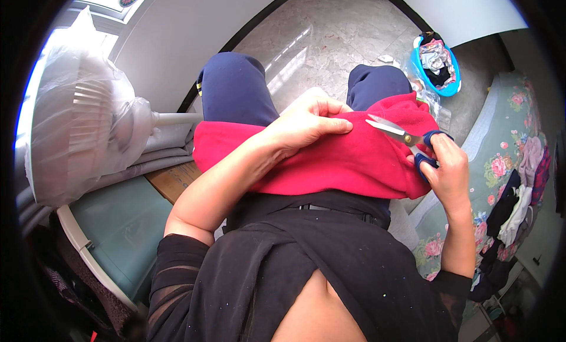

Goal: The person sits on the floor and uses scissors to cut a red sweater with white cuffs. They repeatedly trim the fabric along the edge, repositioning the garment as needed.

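Note:
A piece of red fabric, perhaps a garment, lies across my lap over dark blue trousers. My left hand rests on it and pinches its upper edge between thumb and fingers. In my right hand is a pair of scissors with dark blue handles, my thumb and fingers at the loops. Their blades are slightly apart and point left, above the fabric, towards my left fingertips. Whether the blades touch the fabric I cannot tell.
Left stands a fan wrapped in clear plastic, beside a grey-green storage box and a cardboard box. A blue basket of clothes sits on the tiled floor. Right, clothes lie on a floral bed cover.

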Tool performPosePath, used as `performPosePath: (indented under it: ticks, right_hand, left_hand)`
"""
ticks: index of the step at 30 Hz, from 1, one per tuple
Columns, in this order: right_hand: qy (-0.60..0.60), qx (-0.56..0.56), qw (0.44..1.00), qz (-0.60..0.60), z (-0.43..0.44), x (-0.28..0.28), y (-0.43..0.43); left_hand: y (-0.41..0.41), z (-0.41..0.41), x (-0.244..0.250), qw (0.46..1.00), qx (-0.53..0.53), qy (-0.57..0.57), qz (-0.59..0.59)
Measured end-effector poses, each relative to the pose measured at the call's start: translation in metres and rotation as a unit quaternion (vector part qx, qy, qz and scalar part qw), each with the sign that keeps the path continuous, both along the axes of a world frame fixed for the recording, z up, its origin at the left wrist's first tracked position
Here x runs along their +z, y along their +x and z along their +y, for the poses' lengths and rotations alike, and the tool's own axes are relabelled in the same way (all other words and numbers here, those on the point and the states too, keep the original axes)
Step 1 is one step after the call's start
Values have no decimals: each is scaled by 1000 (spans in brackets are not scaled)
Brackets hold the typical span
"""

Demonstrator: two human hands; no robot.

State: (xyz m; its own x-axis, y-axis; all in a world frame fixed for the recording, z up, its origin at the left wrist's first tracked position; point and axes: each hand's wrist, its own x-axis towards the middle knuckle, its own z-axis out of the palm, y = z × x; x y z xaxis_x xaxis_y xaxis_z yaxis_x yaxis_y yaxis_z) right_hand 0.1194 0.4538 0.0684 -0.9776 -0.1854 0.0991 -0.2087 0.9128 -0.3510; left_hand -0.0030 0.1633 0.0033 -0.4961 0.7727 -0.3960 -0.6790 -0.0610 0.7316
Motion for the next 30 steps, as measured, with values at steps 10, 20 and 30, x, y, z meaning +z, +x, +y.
performPosePath:
  ticks: [10, 20, 30]
  right_hand:
    - [19, 11, 1000, 10, -3, -5, 4]
    - [43, 14, 999, 14, 3, -13, 3]
    - [-37, -51, 998, -4, -1, 0, -13]
  left_hand:
    - [1, 0, -1, 998, 11, 20, -62]
    - [0, -3, -1, 995, -8, 47, -90]
    - [1, 0, -4, 999, 23, 4, 23]
